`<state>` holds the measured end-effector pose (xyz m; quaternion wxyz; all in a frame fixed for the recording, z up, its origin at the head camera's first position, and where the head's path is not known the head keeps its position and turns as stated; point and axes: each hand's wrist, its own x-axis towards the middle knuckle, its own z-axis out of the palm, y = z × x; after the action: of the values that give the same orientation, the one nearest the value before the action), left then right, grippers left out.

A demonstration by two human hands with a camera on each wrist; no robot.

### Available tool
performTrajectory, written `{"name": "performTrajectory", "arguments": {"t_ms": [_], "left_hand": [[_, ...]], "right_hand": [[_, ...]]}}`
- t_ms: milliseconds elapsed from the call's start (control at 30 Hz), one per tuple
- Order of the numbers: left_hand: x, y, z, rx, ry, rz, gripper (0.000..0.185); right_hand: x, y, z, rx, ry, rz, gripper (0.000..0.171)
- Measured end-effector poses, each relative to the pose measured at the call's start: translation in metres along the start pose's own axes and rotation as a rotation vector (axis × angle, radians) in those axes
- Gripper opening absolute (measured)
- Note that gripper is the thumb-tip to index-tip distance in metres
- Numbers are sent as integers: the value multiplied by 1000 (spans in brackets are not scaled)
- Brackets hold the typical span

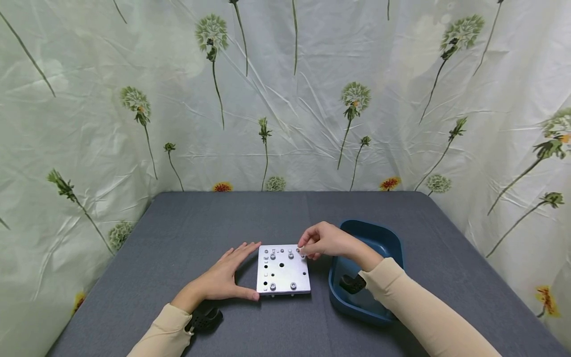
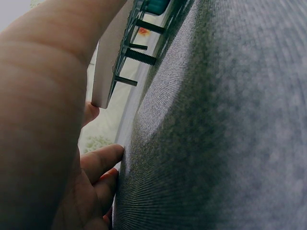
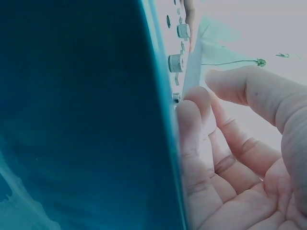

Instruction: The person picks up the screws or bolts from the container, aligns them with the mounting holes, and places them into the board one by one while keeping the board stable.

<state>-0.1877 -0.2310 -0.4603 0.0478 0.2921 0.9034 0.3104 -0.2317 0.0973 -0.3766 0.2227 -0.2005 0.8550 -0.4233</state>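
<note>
two hands at a metal plate on a grey table

head view: a square metal plate (image 1: 283, 270) lies flat on the grey table (image 1: 178, 233), near the front and in the middle. it has dark holes and small round screws (image 1: 291, 256) standing in it. the left hand (image 1: 227, 277) lies flat beside the plate's left edge, fingers straight and close together, thumb touching the near left corner. the right hand (image 1: 323, 241) is at the far right corner of the plate with its fingers curled, pinching something small there; it is too small to name. a blue tub (image 1: 392, 243) sits just right of the plate, and the right arm crosses over it. a flower curtain (image 1: 285, 99) hangs behind the table.

left wrist view: this one looks along the table from very low. it shows what the head view cannot: the plate (image 2: 108, 67) stands a little above the cloth, and dark screw ends (image 2: 139, 56) stick out under it. the thumb fills the left side and hides much of the plate. the fingers (image 2: 98, 158) rest on the table.

right wrist view: the blue tub's wall (image 3: 81, 120) blocks the left half. past it, the plate's edge (image 3: 192, 72) shows with round screws (image 3: 175, 63) on it. the fingers (image 3: 192, 120) are bent at the plate's edge, with the thumb apart above.
</note>
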Motion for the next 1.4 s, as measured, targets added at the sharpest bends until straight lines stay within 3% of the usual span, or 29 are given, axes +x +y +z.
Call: {"name": "performTrajectory", "arguments": {"t_ms": [1400], "left_hand": [[0, 0, 1, -14, 7, 6, 124]], "right_hand": [[-29, 15, -39, -15, 73, -12, 29]]}}
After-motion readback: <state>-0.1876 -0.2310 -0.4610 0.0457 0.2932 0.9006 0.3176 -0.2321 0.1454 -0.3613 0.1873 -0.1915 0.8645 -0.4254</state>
